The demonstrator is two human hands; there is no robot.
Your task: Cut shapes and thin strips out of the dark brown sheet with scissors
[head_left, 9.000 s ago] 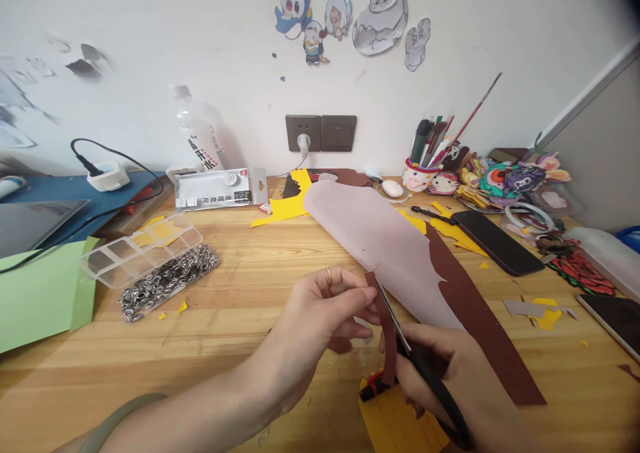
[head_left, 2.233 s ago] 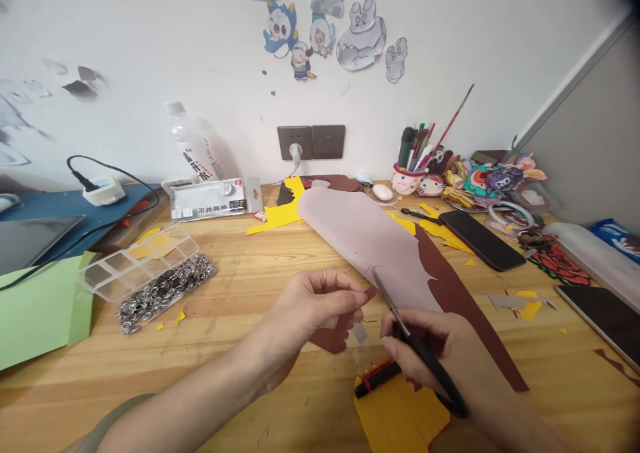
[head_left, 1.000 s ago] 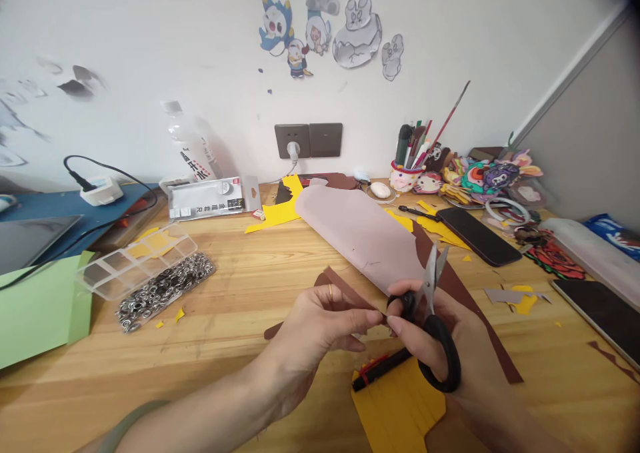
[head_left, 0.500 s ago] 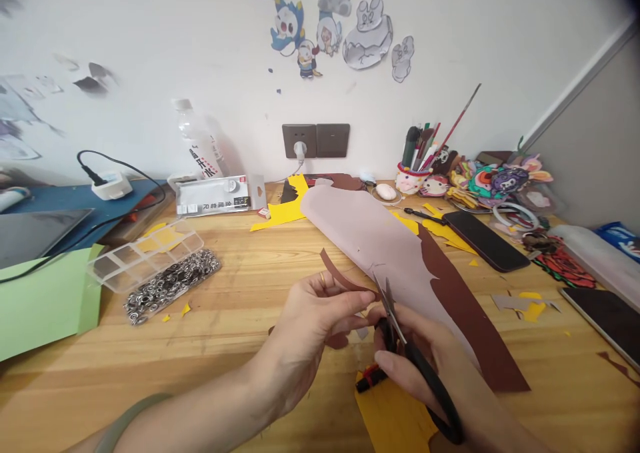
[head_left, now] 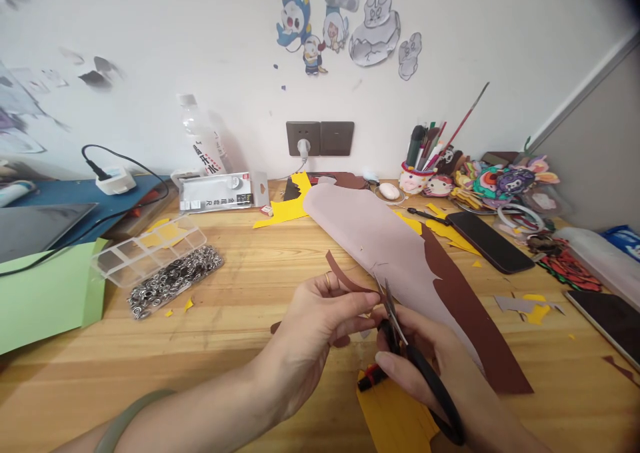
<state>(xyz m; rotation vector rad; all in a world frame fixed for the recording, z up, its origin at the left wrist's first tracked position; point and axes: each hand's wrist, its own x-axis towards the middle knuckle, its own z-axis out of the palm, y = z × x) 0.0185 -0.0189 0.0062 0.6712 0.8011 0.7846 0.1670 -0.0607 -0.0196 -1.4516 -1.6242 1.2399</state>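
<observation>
Between the thumb and fingers of my left hand (head_left: 320, 320) is pinched a thin brown strip (head_left: 341, 274), curving up and away to the left. My right hand (head_left: 430, 346) grips black-handled scissors (head_left: 425, 373), whose slightly parted blades point up beside the strip's near end. Whether the blades touch the strip I cannot tell. Behind both hands lies a large sheet with a pale pinkish back (head_left: 370, 226) and a brown side (head_left: 480, 320). Under my right hand are a yellow sheet (head_left: 385, 413) and a black-and-red pen (head_left: 371, 377), partly covered.
On the left a clear compartment box (head_left: 175, 280) holds many metal rings, near a green folder (head_left: 55, 293). A phone (head_left: 490, 241), a second phone (head_left: 607, 320) and scraps (head_left: 530, 306) lie right. At the back stand a bottle (head_left: 197, 133) and a pen cup (head_left: 417, 176).
The view has shifted slightly, so the desk items sit a little further right. My hands, the strip and the scissors hold nearly the same pose.
</observation>
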